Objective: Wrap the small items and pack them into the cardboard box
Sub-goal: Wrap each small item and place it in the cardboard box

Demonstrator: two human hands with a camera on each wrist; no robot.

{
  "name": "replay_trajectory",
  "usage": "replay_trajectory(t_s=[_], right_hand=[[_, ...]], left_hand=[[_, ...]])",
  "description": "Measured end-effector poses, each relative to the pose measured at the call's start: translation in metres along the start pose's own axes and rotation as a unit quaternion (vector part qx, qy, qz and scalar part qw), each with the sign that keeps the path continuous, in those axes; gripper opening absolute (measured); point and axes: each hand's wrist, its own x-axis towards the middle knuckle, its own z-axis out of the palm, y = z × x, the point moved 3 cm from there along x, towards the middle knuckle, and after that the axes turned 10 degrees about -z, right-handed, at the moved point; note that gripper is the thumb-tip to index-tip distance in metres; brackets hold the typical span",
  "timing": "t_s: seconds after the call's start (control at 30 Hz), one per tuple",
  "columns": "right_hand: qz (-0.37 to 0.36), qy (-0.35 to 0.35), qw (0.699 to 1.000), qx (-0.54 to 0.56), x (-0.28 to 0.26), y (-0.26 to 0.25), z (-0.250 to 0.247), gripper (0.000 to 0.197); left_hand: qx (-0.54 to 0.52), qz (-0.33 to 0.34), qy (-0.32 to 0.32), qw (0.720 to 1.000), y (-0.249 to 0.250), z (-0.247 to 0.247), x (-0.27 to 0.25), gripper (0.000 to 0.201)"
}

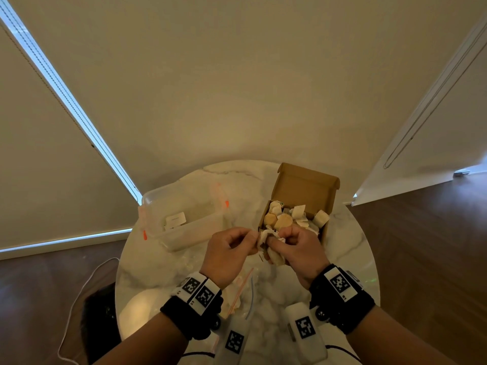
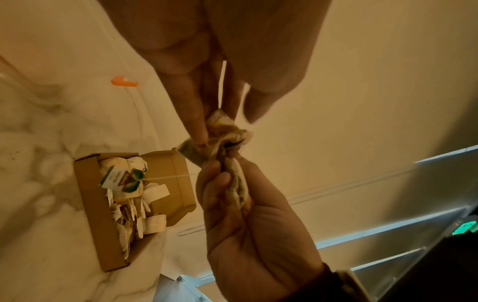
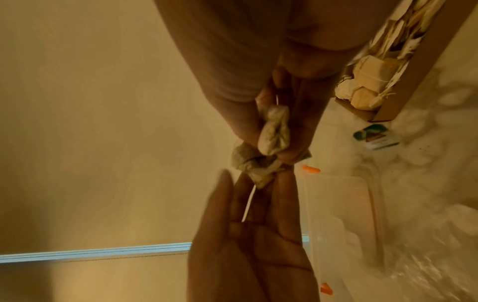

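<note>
A small item in crumpled, twisted pale paper (image 1: 268,237) is held between both hands just in front of the open cardboard box (image 1: 303,191). My left hand (image 1: 251,237) pinches one twisted end (image 2: 220,122) with thumb and fingertips. My right hand (image 1: 280,239) grips the other end (image 3: 274,134) in curled fingers. A thin string runs from the bundle to a small green-printed tag (image 2: 120,179), which dangles near the box (image 2: 98,214). The box holds several paper-wrapped pieces (image 1: 283,219) and shredded filler.
A clear plastic tub (image 1: 184,219) with orange clips stands on the round marble table (image 1: 355,233), left of the box. A zip bag (image 1: 241,291) lies on the table near my wrists. A white cable (image 1: 76,299) trails on the wooden floor at left.
</note>
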Motion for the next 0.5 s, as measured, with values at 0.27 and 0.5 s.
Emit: replay_trajectory(t_s=[0.27,0.5], right_hand=[[0.001,-0.008,1.000,0.010,0.003,0.009,-0.011,0.015],[-0.005,0.035,0.999,-0.029,0.013,0.010,-0.038,0.026]], left_hand=[[0.091,0.039,0.000,0.995,0.010,0.001,0.021,0.017],[0.185,0.028,0.002,0.982,0.022,0.001,0.062,0.013]])
